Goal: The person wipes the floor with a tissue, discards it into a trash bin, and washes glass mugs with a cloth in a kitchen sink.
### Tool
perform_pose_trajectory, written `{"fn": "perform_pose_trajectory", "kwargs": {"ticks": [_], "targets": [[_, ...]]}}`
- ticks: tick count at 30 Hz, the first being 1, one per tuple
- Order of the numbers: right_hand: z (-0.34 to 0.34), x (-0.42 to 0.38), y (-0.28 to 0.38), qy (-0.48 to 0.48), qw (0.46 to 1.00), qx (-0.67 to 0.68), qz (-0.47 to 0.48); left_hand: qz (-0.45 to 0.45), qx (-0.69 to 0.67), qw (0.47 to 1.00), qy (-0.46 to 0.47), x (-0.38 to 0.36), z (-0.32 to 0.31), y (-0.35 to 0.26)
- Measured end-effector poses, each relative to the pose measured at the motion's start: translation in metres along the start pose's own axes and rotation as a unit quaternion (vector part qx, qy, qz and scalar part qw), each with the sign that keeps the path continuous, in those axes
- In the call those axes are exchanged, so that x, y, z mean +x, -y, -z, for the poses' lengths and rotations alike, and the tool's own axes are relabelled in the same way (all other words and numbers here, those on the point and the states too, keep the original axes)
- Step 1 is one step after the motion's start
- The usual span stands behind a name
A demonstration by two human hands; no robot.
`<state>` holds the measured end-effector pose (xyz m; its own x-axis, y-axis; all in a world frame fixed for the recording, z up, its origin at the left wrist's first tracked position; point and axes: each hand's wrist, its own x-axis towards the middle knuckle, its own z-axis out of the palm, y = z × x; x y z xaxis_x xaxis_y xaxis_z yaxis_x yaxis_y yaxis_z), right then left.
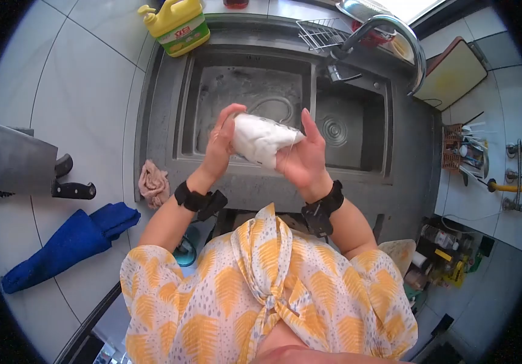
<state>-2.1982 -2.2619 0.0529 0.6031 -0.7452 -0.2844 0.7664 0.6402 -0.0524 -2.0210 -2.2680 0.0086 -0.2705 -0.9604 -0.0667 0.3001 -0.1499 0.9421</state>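
Observation:
A soft white packet [261, 136] with small dark print is held up over the sink [311, 91]. My left hand [220, 141] is wrapped round its left end. At the other end my right hand [305, 156] supports the packet's pointed corner, palm up, with the thumb raised and its fingers partly hidden behind the packet. Both wrists wear black straps with small boxes.
A yellow detergent jug [181, 29] stands behind the sink, and a chrome faucet [416, 48] arches at the back right. On the left are a pink rag [153, 184], a blue cloth [73, 246] and a cleaver [18, 161]. A cutting board [453, 76] leans at right.

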Motion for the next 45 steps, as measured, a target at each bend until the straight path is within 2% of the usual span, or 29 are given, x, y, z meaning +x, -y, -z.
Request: {"fn": "perform_pose_trajectory", "kwargs": {"ticks": [2,4,5,7,8,10,11,13,14,16,17,19,20,22,23,25,26,28,29,31,32,35,39,40,41,42,43,44,45], "targets": [[0.002,-0.002,-0.004,0.007,0.999,-0.031,0.014,0.009,-0.071,0.997,0.005,0.002,-0.007,-0.007],[0.005,-0.005,-0.007,0.010,0.974,-0.227,0.019,0.010,-0.084,0.996,0.024,0.002,-0.008,-0.017],[0.005,-0.007,-0.006,0.008,0.974,-0.227,0.019,0.012,-0.098,0.994,0.040,0.000,-0.009,-0.018],[0.001,-0.011,-0.002,0.115,0.881,-0.458,-0.002,0.023,-0.094,0.994,0.049,-0.002,-0.007,-0.019],[-0.003,-0.013,-0.001,0.115,0.882,-0.458,-0.003,0.034,-0.088,0.994,0.059,-0.003,-0.006,-0.019],[-0.013,-0.017,-0.001,0.155,0.617,-0.767,0.087,0.080,-0.098,0.991,0.040,-0.003,-0.006,-0.013],[-0.018,-0.016,-0.001,0.156,0.617,-0.767,0.085,0.124,-0.108,0.986,0.023,-0.004,-0.006,-0.010],[-0.026,-0.009,-0.002,0.193,0.366,-0.908,-0.068,0.163,-0.084,0.983,0.023,-0.004,-0.003,-0.005],[-0.019,-0.008,-0.003,0.193,0.366,-0.908,-0.067,0.202,-0.058,0.977,0.023,-0.004,-0.002,-0.005],[0.002,-0.010,-0.010,0.227,0.263,-0.937,0.042,0.197,-0.003,0.980,0.020,0.001,-0.007,-0.015],[0.003,-0.010,-0.010,0.226,0.263,-0.937,0.042,0.185,0.049,0.981,0.014,0.002,-0.010,-0.021],[0.002,-0.006,-0.005,0.252,0.373,-0.887,0.101,0.199,0.049,0.979,0.004,0.003,-0.012,-0.030],[0.003,-0.006,-0.006,0.252,0.374,-0.887,0.102,0.219,0.054,0.974,-0.007,0.001,-0.011,-0.032],[0.004,-0.004,-0.009,0.273,0.561,-0.770,0.137,0.204,0.048,0.978,-0.011,-0.002,-0.012,-0.035],[0.003,-0.007,-0.009,0.274,0.562,-0.768,0.137,0.189,0.041,0.981,-0.015,-0.004,-0.012,-0.035],[0.000,-0.016,-0.008,0.180,0.732,-0.657,0.010,0.124,0.030,0.992,-0.023,-0.001,-0.014,-0.029],[0.003,-0.015,-0.009,0.182,0.733,-0.656,0.012,0.059,0.017,0.998,-0.029,0.000,-0.016,-0.028],[0.009,-0.012,-0.007,0.106,0.891,-0.441,-0.001,0.036,-0.005,0.999,-0.024,0.002,-0.021,-0.035],[0.006,-0.013,-0.005,0.106,0.891,-0.441,0.002,0.012,-0.030,0.999,-0.018,0.004,-0.023,-0.039],[-0.006,-0.016,0.000,0.068,0.966,-0.248,-0.005,-0.028,-0.024,0.999,-0.001,0.008,-0.023,-0.036],[-0.010,-0.016,0.001,0.069,0.966,-0.248,-0.002,-0.066,-0.018,0.998,0.012,0.010,-0.023,-0.035],[-0.019,-0.016,0.002,0.086,0.994,-0.047,0.050,-0.173,0.029,0.984,0.042,0.013,-0.026,-0.033],[-0.015,-0.029,0.014,0.062,0.986,-0.131,0.080,-0.227,0.079,0.970,0.045,0.018,-0.037,-0.041],[-0.017,-0.031,0.020,0.077,0.924,-0.357,0.111,-0.087,-0.026,0.994,0.061,0.016,-0.037,-0.047],[-0.020,-0.035,0.024,0.085,0.812,-0.561,0.136,0.058,-0.130,0.987,0.074,0.013,-0.036,-0.053],[-0.030,-0.038,0.029,0.109,0.696,-0.702,0.107,0.058,-0.129,0.987,0.073,0.015,-0.033,-0.061],[-0.030,-0.036,0.026,0.111,0.696,-0.702,0.105,0.171,-0.159,0.966,0.115,0.019,-0.029,-0.069],[-0.030,-0.033,0.020,0.133,0.535,-0.824,0.128,0.281,-0.186,0.929,0.156,0.021,-0.026,-0.073],[-0.028,-0.031,0.016,0.149,0.351,-0.912,0.148,0.281,-0.185,0.929,0.156,0.021,-0.026,-0.067]]}}
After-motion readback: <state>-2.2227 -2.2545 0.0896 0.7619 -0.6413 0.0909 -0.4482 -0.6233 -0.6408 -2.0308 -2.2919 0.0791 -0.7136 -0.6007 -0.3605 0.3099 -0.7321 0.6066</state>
